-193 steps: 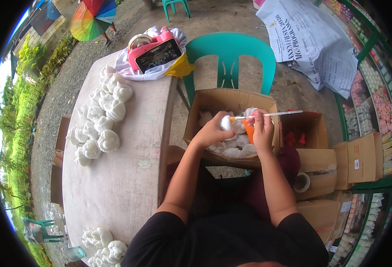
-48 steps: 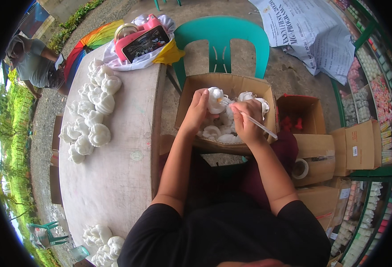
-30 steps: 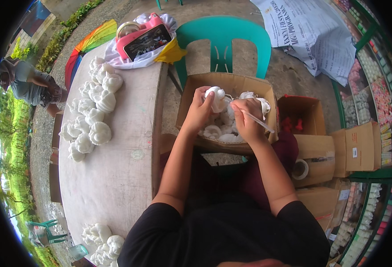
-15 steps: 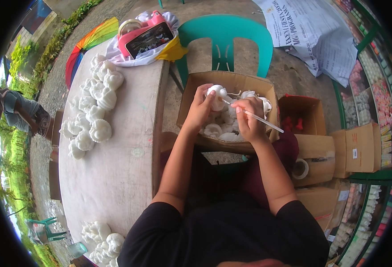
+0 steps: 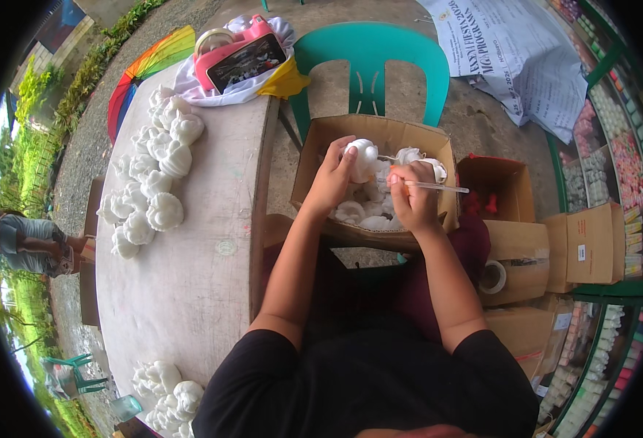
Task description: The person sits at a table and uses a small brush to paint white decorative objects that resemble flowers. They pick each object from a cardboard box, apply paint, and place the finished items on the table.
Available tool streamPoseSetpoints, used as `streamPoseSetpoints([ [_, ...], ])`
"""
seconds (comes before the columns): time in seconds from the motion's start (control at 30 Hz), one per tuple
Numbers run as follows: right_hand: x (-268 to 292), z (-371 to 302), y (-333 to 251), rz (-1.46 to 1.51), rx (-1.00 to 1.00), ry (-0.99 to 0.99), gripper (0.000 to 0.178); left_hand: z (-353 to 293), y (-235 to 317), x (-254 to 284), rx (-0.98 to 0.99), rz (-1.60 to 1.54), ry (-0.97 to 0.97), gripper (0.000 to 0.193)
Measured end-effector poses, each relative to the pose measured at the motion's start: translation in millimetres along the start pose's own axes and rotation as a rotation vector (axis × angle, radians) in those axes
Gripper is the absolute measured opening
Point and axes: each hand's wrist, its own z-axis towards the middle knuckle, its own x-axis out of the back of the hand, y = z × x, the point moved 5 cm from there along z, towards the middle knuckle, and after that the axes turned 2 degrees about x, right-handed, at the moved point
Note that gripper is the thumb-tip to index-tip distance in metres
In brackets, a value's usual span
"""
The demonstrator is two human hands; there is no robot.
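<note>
A white molded piece [image 5: 364, 155] is held above the open cardboard box [image 5: 402, 133] by the left hand [image 5: 330, 179], its fingers clamped on the piece's left side; a thin clear stick [image 5: 442, 187] is gripped between the fingers of the right hand [image 5: 415, 198]; whether the piece is touched by its tip cannot be told; more white items [image 5: 351, 212] are piled inside the box; white figures [image 5: 164, 209] are grouped on the surface [image 5: 219, 190].

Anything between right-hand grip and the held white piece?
Nothing visible blocks it. The right-hand grip, closed on a thin clear stick, sits a small gap from the white piece in the left-hand grip. Other white pieces seen in that gap appear to lie lower, in the carton.
</note>
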Motion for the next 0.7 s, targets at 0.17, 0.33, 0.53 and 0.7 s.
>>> streamPoseSetpoints([
  [0.17, -1, -3, -1, 0.046, -0.037, 0.095, 0.003, 7, -13, 6, 0.059, -0.279, -0.055, 0.047],
  [0.33, -10, 2, -6, 0.038, 0.022, -0.069, 0.003, 7, -17, 9, 0.086, -0.213, -0.016, 0.049],
  [0.53, -8, -2, 5, 0.139, -0.062, 0.025, 0.002, 2, -9, 4, 0.067, -0.046, 0.020, 0.049],
  [0.7, -5, 6, -15, -0.176, 0.123, 0.041, 0.004, 1, -9, 5, 0.115, 0.073, 0.074, 0.047],
])
